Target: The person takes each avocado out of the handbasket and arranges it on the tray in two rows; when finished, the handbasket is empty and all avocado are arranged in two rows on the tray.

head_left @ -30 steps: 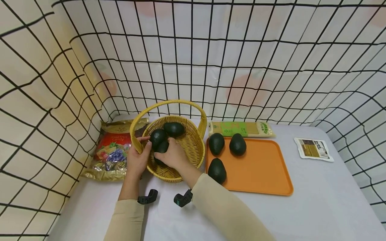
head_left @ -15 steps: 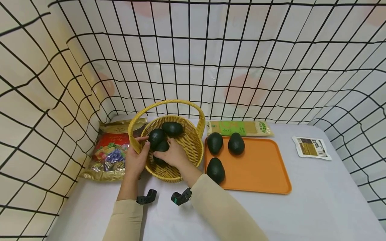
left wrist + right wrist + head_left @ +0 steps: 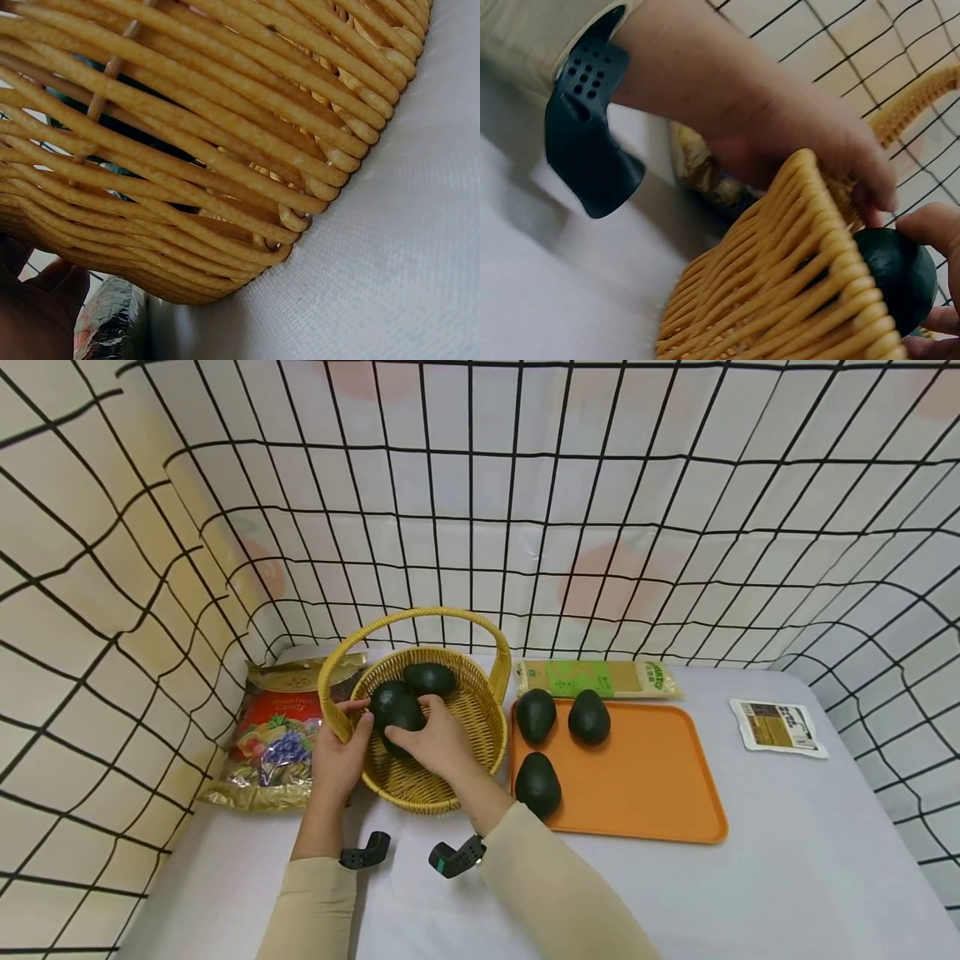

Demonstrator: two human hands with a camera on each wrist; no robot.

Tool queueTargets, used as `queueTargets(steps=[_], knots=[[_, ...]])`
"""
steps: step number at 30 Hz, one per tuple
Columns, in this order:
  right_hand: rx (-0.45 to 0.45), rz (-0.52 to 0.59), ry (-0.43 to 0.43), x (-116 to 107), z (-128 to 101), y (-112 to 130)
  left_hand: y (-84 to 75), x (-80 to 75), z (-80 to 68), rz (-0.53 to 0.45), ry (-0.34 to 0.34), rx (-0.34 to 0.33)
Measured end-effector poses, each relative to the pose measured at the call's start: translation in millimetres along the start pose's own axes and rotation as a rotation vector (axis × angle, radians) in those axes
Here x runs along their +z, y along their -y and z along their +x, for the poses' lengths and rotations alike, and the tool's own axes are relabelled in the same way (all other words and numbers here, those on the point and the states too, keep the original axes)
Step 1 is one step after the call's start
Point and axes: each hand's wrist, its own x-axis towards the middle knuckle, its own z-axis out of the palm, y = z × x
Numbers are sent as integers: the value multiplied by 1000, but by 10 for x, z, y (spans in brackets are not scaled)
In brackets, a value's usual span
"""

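Note:
In the head view, a yellow wicker basket (image 3: 480, 727) with a tall arched handle (image 3: 442, 612) stands left of centre. My left hand (image 3: 339, 764) grips its left rim beside the handle's foot, thumb inside. Inside the basket, my right hand (image 3: 444, 745) pinches a dark green avocado (image 3: 406, 713) between thumb and fingers. That fruit overlaps a second avocado (image 3: 386, 695), and a third avocado (image 3: 430, 678) lies at the back. The right wrist view shows the held avocado (image 3: 900, 277) just past the rim. Wicker wall (image 3: 187, 157) fills most of the left wrist view.
Right of the basket lies an orange tray (image 3: 637, 777) with three avocados (image 3: 589, 718) on its left part. A green-labelled noodle packet (image 3: 592, 680) lies behind it. A candy bag (image 3: 281, 735) sits at left, a small white pouch (image 3: 778, 728) at far right. Black netting encloses the back and sides.
My right hand has moved slightly up and away from me with its avocado, which now overlaps the neighbouring one more. My left hand stays at the basket's rim.

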Motion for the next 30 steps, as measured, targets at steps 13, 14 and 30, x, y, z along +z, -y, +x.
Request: queueTargets(steps=[13, 14, 30], knots=[[-78, 95, -32, -343, -314, 79, -25, -4, -1, 12, -6, -20], [-81, 95, -36, -370, -349, 79, -26, -5, -2, 11, -6, -23], [-45, 115, -91, -920, -725, -38, -42, -14, -12, 19, 7, -35]])
